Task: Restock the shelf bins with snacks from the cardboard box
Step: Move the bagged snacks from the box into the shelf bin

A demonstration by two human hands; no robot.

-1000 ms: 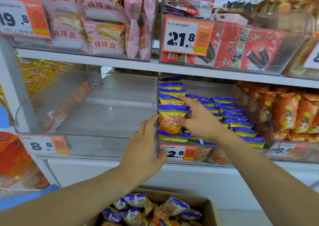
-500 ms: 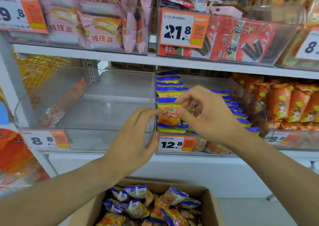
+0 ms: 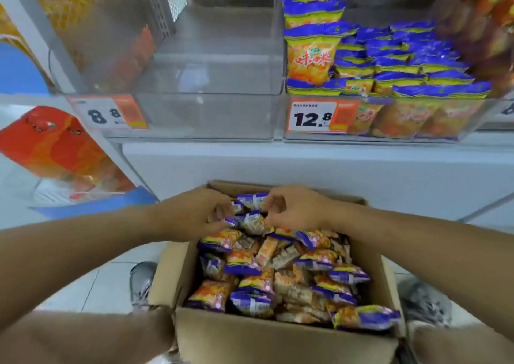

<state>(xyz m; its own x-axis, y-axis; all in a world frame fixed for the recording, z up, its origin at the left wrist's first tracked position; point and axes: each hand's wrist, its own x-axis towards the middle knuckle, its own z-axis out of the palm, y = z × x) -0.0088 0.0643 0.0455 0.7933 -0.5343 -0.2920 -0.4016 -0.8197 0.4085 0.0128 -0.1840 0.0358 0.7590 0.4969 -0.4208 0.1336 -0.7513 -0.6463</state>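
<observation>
Brown cardboard forms the cardboard box (image 3: 278,341), kept on the floor directly beneath both hands so that stock can be lifted straight up to the shelf. At its far edge the left hand (image 3: 192,213) and the right hand (image 3: 294,209) are curled, fingertips nearly meeting, around the uppermost purple-and-orange snack packets (image 3: 251,210), apparently so that several can be gathered at once; exactly how many are gripped cannot be told. Above and beyond the right hand, the clear shelf bin (image 3: 389,138) priced 12.8 is seen partly filled with upright rows of the same packets. Half a second earlier both hands were raised at that bin, arranging its front packet; they have since been lowered into the box.
</observation>
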